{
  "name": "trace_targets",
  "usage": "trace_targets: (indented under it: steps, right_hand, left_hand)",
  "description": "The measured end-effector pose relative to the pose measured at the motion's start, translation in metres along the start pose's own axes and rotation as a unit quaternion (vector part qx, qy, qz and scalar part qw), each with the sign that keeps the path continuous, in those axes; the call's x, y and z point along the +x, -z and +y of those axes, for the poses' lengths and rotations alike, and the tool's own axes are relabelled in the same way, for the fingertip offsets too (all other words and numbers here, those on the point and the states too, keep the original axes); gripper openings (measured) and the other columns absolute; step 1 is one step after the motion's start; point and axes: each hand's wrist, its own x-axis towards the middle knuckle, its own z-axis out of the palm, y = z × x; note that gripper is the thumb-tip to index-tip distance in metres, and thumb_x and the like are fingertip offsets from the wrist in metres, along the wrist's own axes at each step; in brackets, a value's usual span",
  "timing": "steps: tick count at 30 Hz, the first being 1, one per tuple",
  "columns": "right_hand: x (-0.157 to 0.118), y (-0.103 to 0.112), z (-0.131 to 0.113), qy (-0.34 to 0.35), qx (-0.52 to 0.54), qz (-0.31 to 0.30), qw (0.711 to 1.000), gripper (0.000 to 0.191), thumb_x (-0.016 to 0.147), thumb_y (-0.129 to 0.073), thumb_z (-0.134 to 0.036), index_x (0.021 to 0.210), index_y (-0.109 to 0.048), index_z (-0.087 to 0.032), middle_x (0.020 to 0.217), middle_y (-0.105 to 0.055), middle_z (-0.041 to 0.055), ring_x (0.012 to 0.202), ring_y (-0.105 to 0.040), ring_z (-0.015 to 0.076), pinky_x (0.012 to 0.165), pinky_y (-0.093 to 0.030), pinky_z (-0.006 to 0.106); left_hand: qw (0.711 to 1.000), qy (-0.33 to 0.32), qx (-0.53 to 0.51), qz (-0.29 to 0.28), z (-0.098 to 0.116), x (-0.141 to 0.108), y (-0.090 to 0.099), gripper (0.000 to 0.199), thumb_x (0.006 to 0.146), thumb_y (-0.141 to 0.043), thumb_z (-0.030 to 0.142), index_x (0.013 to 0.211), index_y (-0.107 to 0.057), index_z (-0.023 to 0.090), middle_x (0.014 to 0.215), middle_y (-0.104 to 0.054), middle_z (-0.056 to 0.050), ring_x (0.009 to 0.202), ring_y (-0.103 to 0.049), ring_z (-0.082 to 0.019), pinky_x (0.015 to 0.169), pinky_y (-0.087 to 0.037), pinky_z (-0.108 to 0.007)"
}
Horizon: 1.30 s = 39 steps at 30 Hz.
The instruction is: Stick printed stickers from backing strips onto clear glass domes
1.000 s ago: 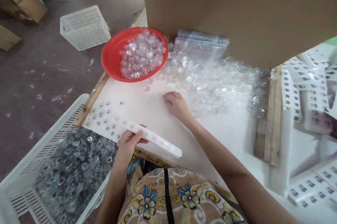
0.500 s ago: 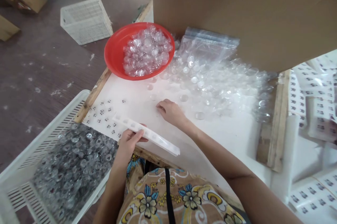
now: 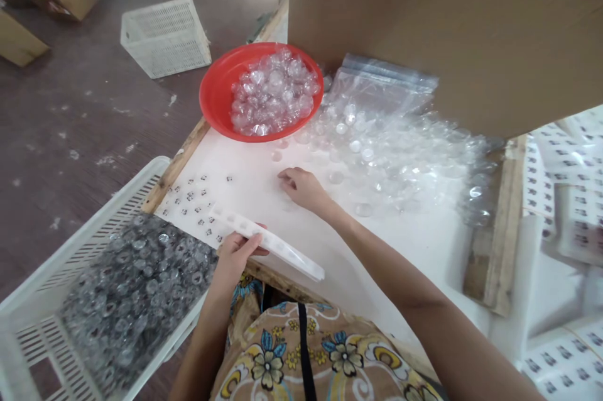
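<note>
My left hand (image 3: 242,247) grips a long white plastic strip (image 3: 287,252) with a row of round pale spots along it, thumb on top and fingers beneath. The strip slants over the near edge of the white tabletop. My right hand (image 3: 304,188) is above the middle of the white surface, its fingers bent and drawn together; what they pinch, if anything, is hidden. Clear domed discs (image 3: 405,156) lie scattered to its right and beyond it. Small dark-printed cutouts (image 3: 191,195) are spread on the table left of the strip.
A red basin (image 3: 214,96) of clear domes stands at the far left corner. Below left, a white crate (image 3: 35,291) holds many clear pieces with dark prints. Plastic bags (image 3: 381,83) lie before a large cardboard box (image 3: 438,30). Printed sheets (image 3: 565,351) are at right.
My right hand has moved slightly away from me, over the spot where a clear disc lay. My left hand keeps the strip nearly still. The whole view has shifted a little.
</note>
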Motion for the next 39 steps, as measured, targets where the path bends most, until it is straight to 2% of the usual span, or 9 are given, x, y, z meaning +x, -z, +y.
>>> trace_targets:
  steps: [6, 11, 15, 20, 24, 27, 31, 35, 39]
  right_hand:
    - [0.0, 0.01, 0.009, -0.083, 0.074, -0.032, 0.993, 0.014, 0.084, -0.062, -0.019, 0.098, -0.067, -0.017, 0.089, -0.071, 0.0034, 0.077, -0.064, 0.0129, 0.072, -0.047, 0.023]
    - [-0.007, 0.02, 0.02, -0.112, -0.022, -0.005, 0.993, 0.025, 0.083, -0.067, -0.031, 0.103, -0.067, -0.017, 0.093, -0.069, 0.0057, 0.076, -0.063, 0.0155, 0.069, -0.045, 0.026]
    - [-0.015, 0.031, 0.015, -0.118, -0.135, 0.026, 0.983, 0.027, 0.088, -0.063, -0.035, 0.107, -0.067, -0.017, 0.101, -0.066, 0.0092, 0.079, -0.064, 0.0191, 0.074, -0.045, 0.031]
    - [-0.002, 0.03, 0.005, -0.084, -0.182, 0.056, 0.978, 0.027, 0.092, -0.057, -0.029, 0.115, -0.065, -0.018, 0.113, -0.063, 0.0113, 0.092, -0.063, 0.0236, 0.077, -0.045, 0.032]
    - [0.01, 0.018, 0.008, -0.042, -0.193, 0.032, 0.98, 0.027, 0.09, -0.058, -0.022, 0.116, -0.065, -0.018, 0.116, -0.061, 0.0128, 0.103, -0.06, 0.0258, 0.082, -0.045, 0.031]
    - [0.009, 0.015, 0.013, -0.041, -0.179, 0.019, 0.983, 0.023, 0.093, -0.049, -0.018, 0.108, -0.067, -0.017, 0.11, -0.063, 0.0127, 0.099, -0.061, 0.023, 0.083, -0.044, 0.03]
    - [0.004, 0.022, 0.012, -0.073, -0.103, -0.003, 0.992, 0.027, 0.09, -0.055, -0.02, 0.116, -0.063, -0.016, 0.099, -0.068, 0.0076, 0.09, -0.064, 0.0191, 0.082, -0.046, 0.028]
    - [0.009, 0.028, 0.004, -0.098, -0.141, 0.037, 0.984, 0.029, 0.088, -0.06, -0.029, 0.114, -0.065, -0.016, 0.111, -0.063, 0.0118, 0.088, -0.064, 0.0216, 0.081, -0.047, 0.032]
    - [0.029, 0.015, 0.0, 0.0, -0.162, 0.053, 0.985, 0.032, 0.09, -0.052, -0.016, 0.12, -0.063, -0.023, 0.123, -0.057, 0.0104, 0.097, -0.062, 0.0215, 0.081, -0.047, 0.031]
  left_hand:
    - [1.0, -0.004, -0.002, -0.007, 0.003, 0.002, -0.006, 0.039, 0.073, -0.075, 0.042, 0.096, -0.074, 0.012, 0.09, -0.073, -0.007, 0.076, -0.069, -0.02, 0.068, -0.06, -0.03]
    - [1.0, 0.0, -0.003, -0.008, 0.004, 0.002, -0.005, 0.039, 0.074, -0.075, 0.042, 0.1, -0.074, 0.012, 0.089, -0.073, -0.006, 0.077, -0.069, -0.02, 0.069, -0.061, -0.031]
    - [1.0, 0.006, -0.003, -0.008, 0.004, 0.002, -0.005, 0.038, 0.074, -0.075, 0.042, 0.098, -0.074, 0.012, 0.088, -0.073, -0.006, 0.078, -0.068, -0.02, 0.07, -0.061, -0.031]
    - [1.0, 0.003, 0.002, -0.013, 0.01, 0.002, -0.009, 0.038, 0.073, -0.075, 0.043, 0.094, -0.074, 0.012, 0.091, -0.073, -0.007, 0.078, -0.069, -0.02, 0.069, -0.06, -0.03]
    - [1.0, -0.001, 0.001, -0.005, 0.008, 0.001, -0.008, 0.037, 0.073, -0.075, 0.042, 0.095, -0.074, 0.012, 0.089, -0.073, -0.006, 0.075, -0.069, -0.019, 0.068, -0.06, -0.029]
    - [1.0, 0.001, -0.001, -0.007, 0.004, 0.0, -0.006, 0.038, 0.074, -0.075, 0.042, 0.097, -0.074, 0.012, 0.088, -0.073, -0.006, 0.075, -0.069, -0.019, 0.069, -0.06, -0.029]
    - [1.0, 0.007, 0.004, -0.009, 0.003, 0.0, -0.005, 0.039, 0.072, -0.076, 0.044, 0.095, -0.074, 0.012, 0.089, -0.073, -0.007, 0.076, -0.069, -0.02, 0.07, -0.061, -0.031]
    - [1.0, 0.003, 0.004, -0.016, 0.005, 0.001, -0.007, 0.042, 0.073, -0.075, 0.045, 0.098, -0.074, 0.012, 0.089, -0.073, -0.007, 0.078, -0.07, -0.021, 0.07, -0.06, -0.032]
    - [1.0, 0.005, 0.007, -0.018, 0.005, 0.003, -0.008, 0.043, 0.072, -0.075, 0.046, 0.098, -0.074, 0.012, 0.087, -0.073, -0.007, 0.077, -0.07, -0.021, 0.07, -0.06, -0.032]
